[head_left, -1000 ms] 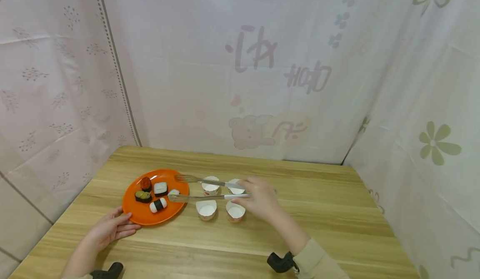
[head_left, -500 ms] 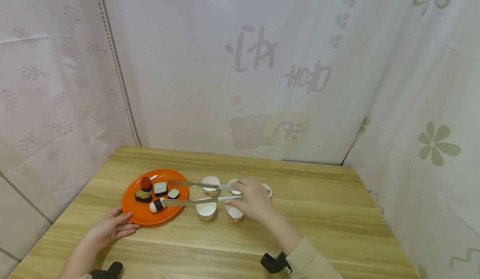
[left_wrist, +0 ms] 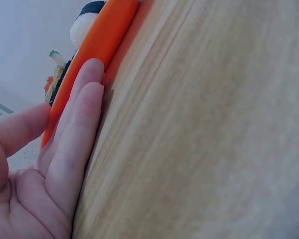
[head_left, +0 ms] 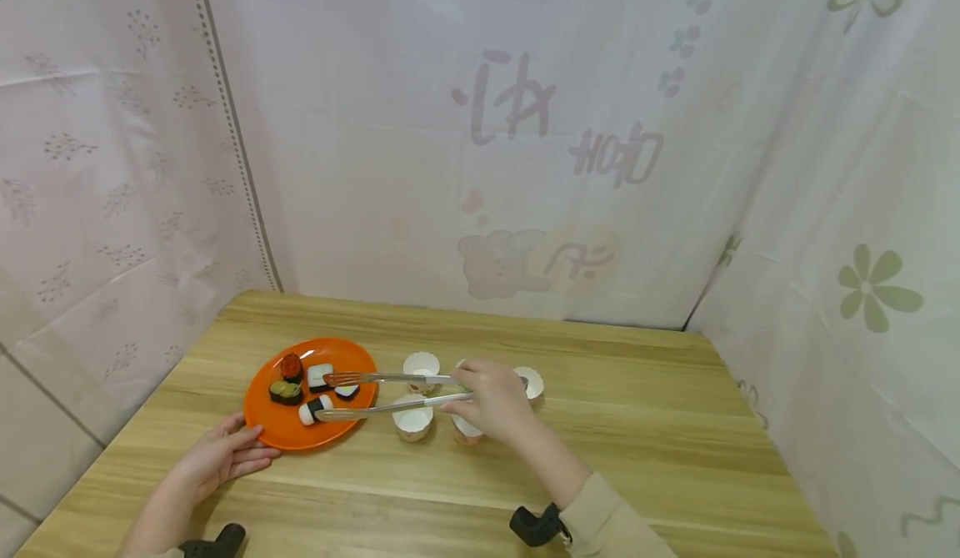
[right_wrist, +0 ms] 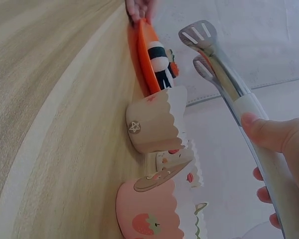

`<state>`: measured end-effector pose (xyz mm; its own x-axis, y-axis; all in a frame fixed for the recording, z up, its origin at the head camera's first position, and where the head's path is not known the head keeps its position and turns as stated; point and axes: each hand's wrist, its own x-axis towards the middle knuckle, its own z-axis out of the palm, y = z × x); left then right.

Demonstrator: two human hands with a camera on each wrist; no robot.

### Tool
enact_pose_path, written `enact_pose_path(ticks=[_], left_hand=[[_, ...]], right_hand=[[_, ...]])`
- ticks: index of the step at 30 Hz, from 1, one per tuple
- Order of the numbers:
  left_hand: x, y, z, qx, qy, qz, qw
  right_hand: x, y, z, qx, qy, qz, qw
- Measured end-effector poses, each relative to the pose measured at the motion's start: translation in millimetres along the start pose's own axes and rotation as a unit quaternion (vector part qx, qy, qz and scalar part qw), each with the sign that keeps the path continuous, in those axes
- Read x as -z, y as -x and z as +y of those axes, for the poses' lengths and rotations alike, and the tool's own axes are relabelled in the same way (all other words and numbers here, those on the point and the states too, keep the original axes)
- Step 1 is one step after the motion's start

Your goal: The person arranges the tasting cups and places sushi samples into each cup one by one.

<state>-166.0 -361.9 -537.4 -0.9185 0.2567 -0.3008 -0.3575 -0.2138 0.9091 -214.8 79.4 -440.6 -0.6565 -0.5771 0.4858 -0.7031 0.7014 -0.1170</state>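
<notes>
In the head view my left hand (head_left: pixel 225 458) holds the near-left rim of the orange plate (head_left: pixel 273 433), thumb on top and fingers under the edge. Sushi pieces lie on it: a white one with a black band (head_left: pixel 306 414), a white-topped one (head_left: pixel 318 374), a red-topped one (head_left: pixel 292 366), a yellow-green-topped one (head_left: pixel 285 390) and a small white roll (head_left: pixel 347 393). My right hand (head_left: pixel 491 399) grips metal tongs (right_wrist: pixel 231 77) with white handles. The tongs' spread tips reach over the plate, one by the banded piece, the other by the white-topped piece. Contact cannot be told.
Several paper cups stand right of the plate under the tongs and right hand, including a back cup (head_left: pixel 422 364), a front cup (head_left: pixel 413 421) and a right cup (head_left: pixel 531 380). A strawberry-printed cup (right_wrist: pixel 147 211) shows close in the right wrist view. Curtains surround the wooden table (head_left: pixel 637 458).
My right hand has moved left, carrying the tongs farther over the plate, toward the banded and white-topped pieces. The left hand and plate have stayed in place.
</notes>
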Motion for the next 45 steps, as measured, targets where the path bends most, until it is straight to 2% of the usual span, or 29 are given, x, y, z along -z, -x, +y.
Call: enact_pose_path(ticks=[12, 33, 45], left_hand=[[0.1, 0.0, -0.5, -0.004, -0.004, -0.013, 0.9999], [-0.9, 1.1, 2.5, -0.006, 0.006, -0.011, 0.9999], [-0.8, 0.8, 1.3, -0.004, -0.004, -0.012, 0.9999]], right_hand=[[-6, -6, -7, -0.015, 0.040, -0.042, 0.998], [-16, -13, -13, -0.010, 0.076, -0.061, 0.995], [-27, -18, -16, -0.012, 0.098, -0.072, 0.993]])
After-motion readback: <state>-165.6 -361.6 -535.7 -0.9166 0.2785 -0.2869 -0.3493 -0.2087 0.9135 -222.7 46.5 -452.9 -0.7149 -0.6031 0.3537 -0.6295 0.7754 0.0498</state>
